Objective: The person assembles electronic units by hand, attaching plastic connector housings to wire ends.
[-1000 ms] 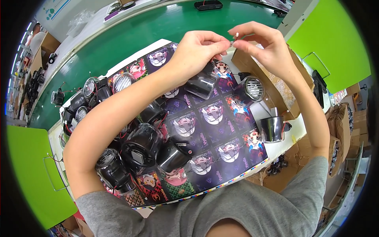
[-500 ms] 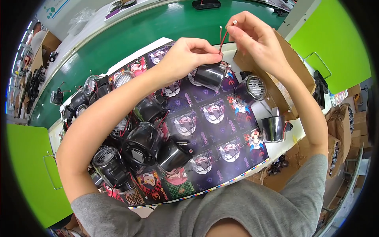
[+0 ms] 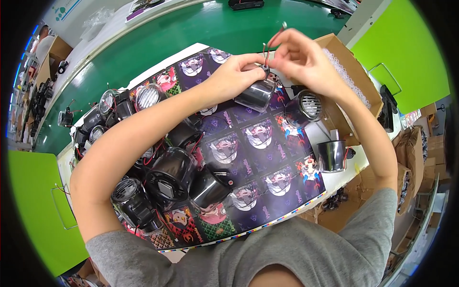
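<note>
My left hand pinches the end of a glossy black cylindrical housing, which lies tilted over the printed sheet. From a small black piece at that end, thin red and black wires rise, with small white plugs at their tips. My right hand is closed, thumb and fingertips at the foot of these wires; its grip is partly hidden. Close to its forearm lies another black housing with a slatted silver face. A further black cylinder stands at the sheet's right edge.
Several black housings with clear covers crowd the left side of the printed sheet, wires trailing among them. An open cardboard box holding clear wrapping stands right of my hand. Beyond lies a green table surface.
My right hand has come down from the wires' upper ends to their foot, beside my left fingertips. The small black piece there now shows. The housing has barely moved.
</note>
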A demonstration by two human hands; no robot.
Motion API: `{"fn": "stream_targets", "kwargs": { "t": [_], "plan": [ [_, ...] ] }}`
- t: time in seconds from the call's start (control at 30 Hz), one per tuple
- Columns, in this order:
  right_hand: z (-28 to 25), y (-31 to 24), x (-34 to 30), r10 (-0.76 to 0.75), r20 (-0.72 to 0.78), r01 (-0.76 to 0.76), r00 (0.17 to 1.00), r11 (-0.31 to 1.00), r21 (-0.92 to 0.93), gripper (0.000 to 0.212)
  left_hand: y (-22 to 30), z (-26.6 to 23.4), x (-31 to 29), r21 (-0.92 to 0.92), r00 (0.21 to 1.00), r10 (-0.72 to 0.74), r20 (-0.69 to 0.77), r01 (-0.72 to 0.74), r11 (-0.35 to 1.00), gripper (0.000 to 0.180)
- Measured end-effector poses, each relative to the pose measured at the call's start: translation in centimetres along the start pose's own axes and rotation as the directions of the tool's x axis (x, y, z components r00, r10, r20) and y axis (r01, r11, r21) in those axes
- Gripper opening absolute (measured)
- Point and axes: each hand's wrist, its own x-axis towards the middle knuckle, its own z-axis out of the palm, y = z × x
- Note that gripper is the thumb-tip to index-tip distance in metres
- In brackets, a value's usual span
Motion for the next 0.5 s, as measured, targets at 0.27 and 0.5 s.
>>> {"fn": "stream_targets", "kwargs": {
  "t": [0.27,0.5],
  "plan": [
    [1.2,0.3,0.1,0.081,-0.007,-0.081,0.997,0.974,-0.212,0.012,-0.6,1.2,-0.1,0.028,0.966,0.177,-0.189,-0.174,0.984,0.032],
    [1.8,0.3,-0.3,-0.332,0.010,0.276,0.943,0.766,-0.580,0.012,-2.0,0.4,0.5,0.171,0.934,0.248,-0.255,-0.209,0.963,0.031]
  ]
}}
